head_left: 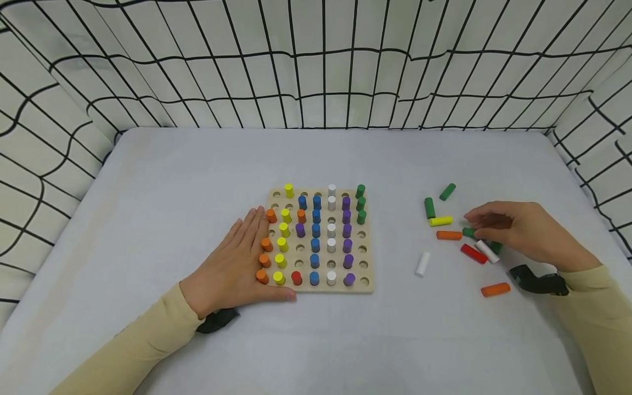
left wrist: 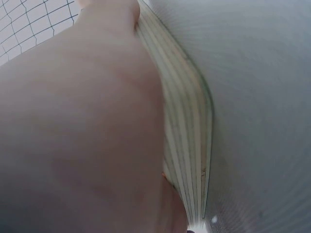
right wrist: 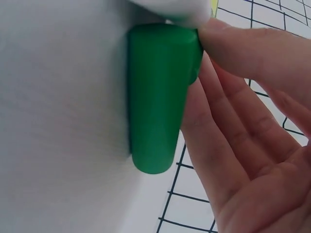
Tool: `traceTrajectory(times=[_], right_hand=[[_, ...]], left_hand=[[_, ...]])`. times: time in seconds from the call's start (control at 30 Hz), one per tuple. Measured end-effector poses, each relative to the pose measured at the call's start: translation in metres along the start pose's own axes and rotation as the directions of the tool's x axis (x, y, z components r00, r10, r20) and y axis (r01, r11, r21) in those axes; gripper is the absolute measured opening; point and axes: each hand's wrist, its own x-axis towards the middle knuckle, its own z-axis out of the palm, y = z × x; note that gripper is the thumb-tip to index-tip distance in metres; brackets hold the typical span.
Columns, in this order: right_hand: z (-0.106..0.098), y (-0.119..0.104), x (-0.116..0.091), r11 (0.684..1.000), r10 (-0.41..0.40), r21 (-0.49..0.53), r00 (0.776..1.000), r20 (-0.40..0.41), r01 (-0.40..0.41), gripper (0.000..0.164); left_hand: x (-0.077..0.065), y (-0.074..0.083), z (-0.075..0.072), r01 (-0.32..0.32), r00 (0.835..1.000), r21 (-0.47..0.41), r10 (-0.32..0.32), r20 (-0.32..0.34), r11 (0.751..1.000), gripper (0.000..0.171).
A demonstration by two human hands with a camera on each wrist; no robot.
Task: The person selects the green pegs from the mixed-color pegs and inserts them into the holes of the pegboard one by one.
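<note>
A square wooden pegboard [head_left: 366,286] stands mid-table with columns of coloured pegs and some bare holes. My left hand [head_left: 232,260] lies along its left side with straight fingers, the thumb at the front edge; the left wrist view shows this hand against the board's layered wooden side [left wrist: 187,126]. Over the loose pegs on the right is my right hand [head_left: 515,230], its thumb and fingers around a green peg [head_left: 468,232], partly hidden. In the right wrist view another green peg [right wrist: 158,97] lies nearer the camera, covering most of the pinch.
Loose pegs lie around my right hand: a yellow peg [head_left: 441,221], a red peg [head_left: 474,253], white pegs, an orange peg [head_left: 496,289] and more green ones. A white peg [head_left: 422,264] lies apart, nearer the board. Black wire grid [head_left: 323,66] surrounds the table's back and sides.
</note>
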Motion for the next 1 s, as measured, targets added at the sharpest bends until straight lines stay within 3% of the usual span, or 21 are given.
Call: traceTrajectory(times=[0.5,1.0], right_hand=[[0.0032,-0.0002,-0.0001,0.999,-0.030,-0.016,0.999,-0.038,0.029,0.031],[0.0065,-0.0011,0.0032,0.997,0.020,-0.071,1.000,-0.012,-0.021,0.036]], left_hand=[[-0.0008,-0.0003,0.0003,-0.003,1.000,-0.004,0.003,0.002,1.000,0.146],[-0.0033,0.0004,-0.0024,-0.011,1.000,0.001,0.011,-0.007,1.000,0.144]])
